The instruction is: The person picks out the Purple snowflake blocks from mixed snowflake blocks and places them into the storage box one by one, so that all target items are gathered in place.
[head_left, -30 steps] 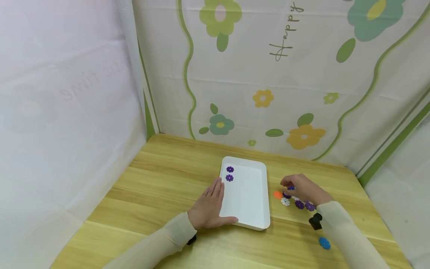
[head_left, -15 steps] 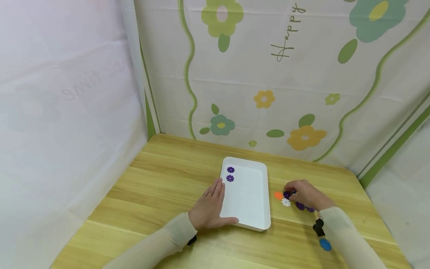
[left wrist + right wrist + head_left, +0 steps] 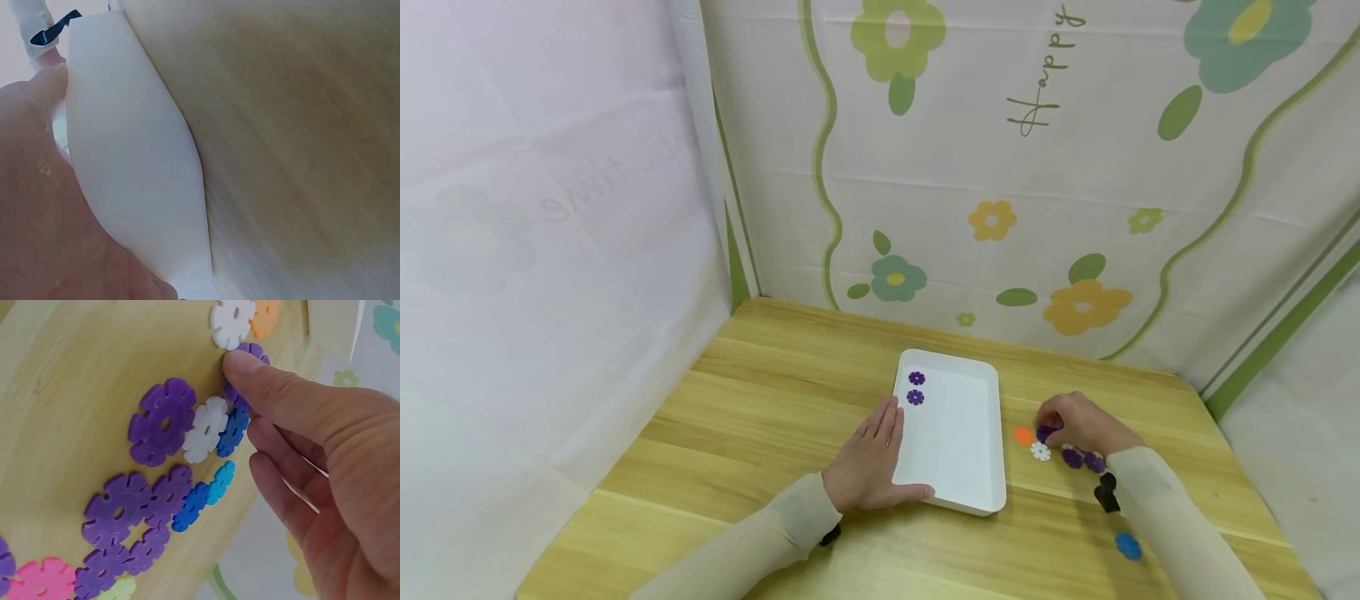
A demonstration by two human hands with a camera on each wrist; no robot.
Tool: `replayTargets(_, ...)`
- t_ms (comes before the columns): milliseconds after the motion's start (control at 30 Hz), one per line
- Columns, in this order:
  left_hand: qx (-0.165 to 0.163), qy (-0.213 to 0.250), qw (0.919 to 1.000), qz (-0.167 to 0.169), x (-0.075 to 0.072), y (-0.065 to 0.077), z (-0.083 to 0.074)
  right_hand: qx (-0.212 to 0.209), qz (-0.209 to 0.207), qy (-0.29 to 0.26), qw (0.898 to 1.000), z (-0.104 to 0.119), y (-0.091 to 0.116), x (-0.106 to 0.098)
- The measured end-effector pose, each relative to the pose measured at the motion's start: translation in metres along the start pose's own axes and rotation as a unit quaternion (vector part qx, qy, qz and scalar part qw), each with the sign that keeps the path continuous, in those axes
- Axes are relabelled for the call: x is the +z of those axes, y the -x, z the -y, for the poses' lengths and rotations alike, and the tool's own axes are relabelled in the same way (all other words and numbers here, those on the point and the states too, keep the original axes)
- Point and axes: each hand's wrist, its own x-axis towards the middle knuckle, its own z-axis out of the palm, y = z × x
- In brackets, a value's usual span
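A white tray lies on the wooden table, with two purple flower-shaped discs near its far left corner. My left hand rests against the tray's near left corner, its fingers straight along the left side and its thumb along the front. To the tray's right, my right hand pinches a purple flower-shaped disc between thumb and fingertips. An orange disc and a white disc lie just beside these fingertips. Part of the pinched disc is hidden by the thumb.
In the right wrist view, more discs lie near the hand: a large purple disc, another white disc, blue discs and a pink disc. One blue disc sits apart near the right forearm. A patterned curtain hangs behind the table.
My right hand has shifted slightly right and nearer, and its thumb and fingertips have come onto the purple disc beside the orange one. My left hand stays at the tray.
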Motion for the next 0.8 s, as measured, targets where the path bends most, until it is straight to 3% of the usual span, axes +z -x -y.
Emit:
replayTargets(400, -0.005, -0.018, 0.9998, -0.001, -0.001, -0.001, 0.000, 0.001, 0.009, -0.019, 1.000, 0.012, -0.002, -0.027)
replayTargets(700, -0.003, -0.033, 0.9994, -0.010, 0.015, -0.004, 0.005, -0.007, 0.010, -0.025, 1.000, 0.042, -0.017, -0.041)
replayTargets(800, -0.002, -0.027, 0.9996, -0.010, 0.014, -0.004, 0.004, -0.011, 0.012, -0.032, 0.999, 0.053, -0.027, -0.041)
